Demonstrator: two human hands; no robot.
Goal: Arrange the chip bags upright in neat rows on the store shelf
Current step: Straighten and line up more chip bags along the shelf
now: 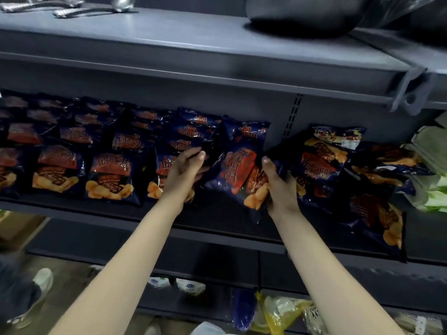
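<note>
Grey metal shelf (72, 209) of store, blue bags (108, 175) upright in rows; left hand (183, 170) pinching dark bag (214, 151), right hand (280, 187) gripping tilted bag (238, 170).

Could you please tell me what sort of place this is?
Probably a shop aisle: grey metal shelving, rows of identical dark blue chip bags, and yellow packaged goods lower down.

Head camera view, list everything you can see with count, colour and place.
chip bags: many, dark blue and orange, across the middle
tilted chip bag: one, same colours, between hands
shelf: one, grey, under the chip bags
ladles: about two, silver, top left
pan: one, black, top right
packs: several, green-white, right edge
packets: several, yellow, bottom centre
shoe: one, white, lower left
left hand: gripping tilted chip bag's left edge
right hand: gripping its right edge
</note>
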